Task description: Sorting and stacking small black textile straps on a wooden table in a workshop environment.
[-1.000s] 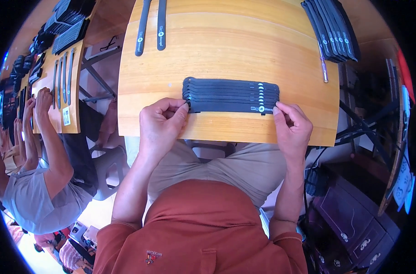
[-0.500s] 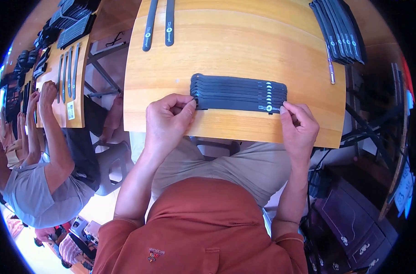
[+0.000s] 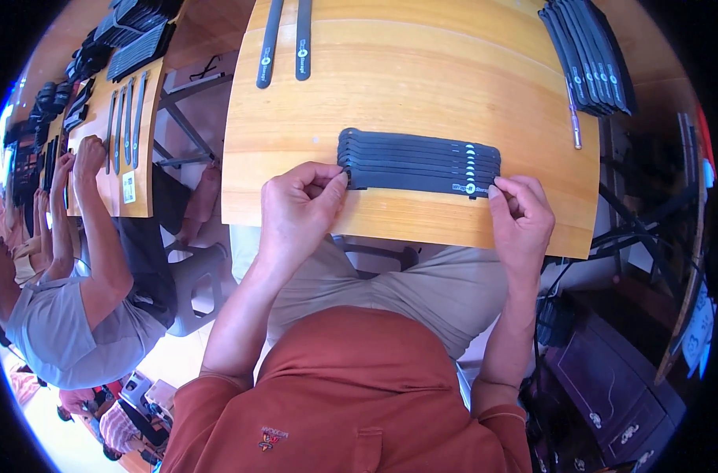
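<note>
- While both hands rest at its ends, the strap set (image 3: 414, 164) lies flat near the front edge of the desk (image 3: 422, 87), its dark straps overlapped in rows and its pale marks toward the right end.
- Left hand (image 3: 302, 209): the fingers (image 3: 318, 170) are narrow, thumb against forefinger, pinching the left end of the strap set at its near corner.
- Right hand (image 3: 523, 219): the fingers are narrow and pinch the right end, also at the near corner.
- Two loose straps (image 3: 303, 39) lie side by side, apart from each other, at the far left of the desk.
- A stack (image 3: 589, 67) of similar dark straps lies at the far right corner.
- A slim tool (image 3: 574, 122) lies just beside the stack, on its left.
- On the left, a co-worker (image 3: 83, 323) sits at a second desk (image 3: 142, 201), which bears further straps (image 3: 128, 122) and a white label (image 3: 128, 188).
</note>
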{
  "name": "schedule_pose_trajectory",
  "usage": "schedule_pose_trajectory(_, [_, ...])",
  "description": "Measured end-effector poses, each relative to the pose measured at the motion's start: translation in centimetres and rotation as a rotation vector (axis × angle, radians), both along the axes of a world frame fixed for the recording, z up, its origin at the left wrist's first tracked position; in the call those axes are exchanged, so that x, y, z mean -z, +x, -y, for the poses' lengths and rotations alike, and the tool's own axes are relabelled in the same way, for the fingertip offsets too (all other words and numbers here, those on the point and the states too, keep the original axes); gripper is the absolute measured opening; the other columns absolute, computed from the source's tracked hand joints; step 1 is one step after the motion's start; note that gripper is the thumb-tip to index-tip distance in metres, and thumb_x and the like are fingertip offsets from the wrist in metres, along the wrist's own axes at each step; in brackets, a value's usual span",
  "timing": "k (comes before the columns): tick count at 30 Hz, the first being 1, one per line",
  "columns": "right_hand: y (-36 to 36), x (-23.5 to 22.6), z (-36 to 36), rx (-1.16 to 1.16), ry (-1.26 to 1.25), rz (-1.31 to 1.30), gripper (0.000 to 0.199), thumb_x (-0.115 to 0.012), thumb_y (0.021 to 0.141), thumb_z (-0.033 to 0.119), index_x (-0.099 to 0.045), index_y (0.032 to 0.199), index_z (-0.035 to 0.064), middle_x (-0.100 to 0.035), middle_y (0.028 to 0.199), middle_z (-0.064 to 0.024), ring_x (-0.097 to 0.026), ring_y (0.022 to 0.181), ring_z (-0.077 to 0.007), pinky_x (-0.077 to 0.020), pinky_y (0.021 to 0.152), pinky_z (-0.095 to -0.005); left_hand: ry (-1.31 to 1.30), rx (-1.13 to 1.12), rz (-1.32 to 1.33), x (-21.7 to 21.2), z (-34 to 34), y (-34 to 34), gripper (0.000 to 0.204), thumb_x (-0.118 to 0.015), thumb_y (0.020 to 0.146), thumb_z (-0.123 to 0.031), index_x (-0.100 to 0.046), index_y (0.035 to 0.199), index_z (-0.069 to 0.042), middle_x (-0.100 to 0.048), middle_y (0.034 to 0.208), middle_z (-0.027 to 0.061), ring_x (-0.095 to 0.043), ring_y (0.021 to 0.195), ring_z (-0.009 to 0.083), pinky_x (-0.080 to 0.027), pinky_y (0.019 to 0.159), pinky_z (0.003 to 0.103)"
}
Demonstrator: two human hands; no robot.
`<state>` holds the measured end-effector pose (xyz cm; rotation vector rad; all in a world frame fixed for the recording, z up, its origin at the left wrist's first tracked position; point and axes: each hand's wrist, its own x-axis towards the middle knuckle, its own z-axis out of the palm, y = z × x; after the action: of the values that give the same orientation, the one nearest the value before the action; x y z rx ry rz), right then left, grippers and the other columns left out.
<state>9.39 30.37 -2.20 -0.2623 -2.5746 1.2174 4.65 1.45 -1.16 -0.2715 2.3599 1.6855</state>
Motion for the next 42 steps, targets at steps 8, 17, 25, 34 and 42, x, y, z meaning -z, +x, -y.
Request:
schedule_pose_trajectory(8, [0.05, 0.03, -0.03, -0.011, -0.011, 0.012, 0.012, -0.075, 0.090, -0.002, -0.073, 0.101, -0.0045, -0.066, 0.096, -0.0071, -0.055, 0.064, -0.0092, -0.0448, 0.059, -0.0250, -0.053, -0.007, -0.060, 0.63, 0.08, 0.28, 0.013, -0.075, 0.093, -0.006, -0.076, 0.095, 0.006, -0.071, 0.066, 0.0058, -0.063, 0.058, 0.0074, -0.051, 0.056, 0.025])
schedule_pose_trajectory(17, [-0.01, -0.03, -0.01, -0.025, -0.006, 0.000, 0.012, -0.075, 0.090, -0.003, -0.073, 0.102, -0.0049, -0.066, 0.096, -0.0071, -0.055, 0.064, -0.0089, -0.0447, 0.059, -0.0248, -0.146, 0.043, -0.106, 0.23, -0.03, 0.39, 0.015, -0.074, 0.098, -0.009, -0.074, 0.102, 0.005, -0.069, 0.072, 0.0024, -0.060, 0.060, 0.0045, -0.049, 0.054, 0.021])
schedule_pose_trajectory(25, [-0.04, 0.05, -0.04, -0.030, -0.028, -0.015, 0.010, -0.075, 0.089, -0.003, -0.073, 0.100, -0.0037, -0.067, 0.093, -0.0092, -0.059, 0.064, -0.0120, -0.0468, 0.059, -0.0266, -0.144, 0.000, -0.116, 0.29, -0.24, 0.34, 0.012, -0.075, 0.091, -0.005, -0.076, 0.094, 0.006, -0.072, 0.071, 0.0094, -0.064, 0.060, 0.0104, -0.052, 0.058, 0.028])
schedule_pose_trajectory(34, [0.04, 0.12, -0.11, -0.025, -0.049, -0.019, 0.010, -0.075, 0.089, -0.003, -0.072, 0.099, -0.0039, -0.067, 0.093, -0.0093, -0.059, 0.065, -0.0123, -0.0470, 0.059, -0.0272, -0.151, 0.008, -0.123, 0.54, -0.14, 0.32, 0.011, -0.075, 0.091, -0.005, -0.075, 0.094, 0.006, -0.070, 0.069, 0.0082, -0.063, 0.058, 0.0093, -0.051, 0.057, 0.027])
schedule_pose_trajectory(42, [0.00, 0.29, -0.25, -0.029, -0.082, -0.001, 0.011, -0.074, 0.090, -0.002, -0.073, 0.101, -0.0047, -0.068, 0.093, -0.0098, -0.062, 0.067, -0.0131, -0.0499, 0.062, -0.0268, -0.180, 0.049, -0.159, 0.57, -0.16, 0.30, 0.011, -0.074, 0.093, -0.005, -0.073, 0.097, 0.005, -0.069, 0.072, 0.0060, -0.061, 0.059, 0.0082, -0.049, 0.055, 0.025])
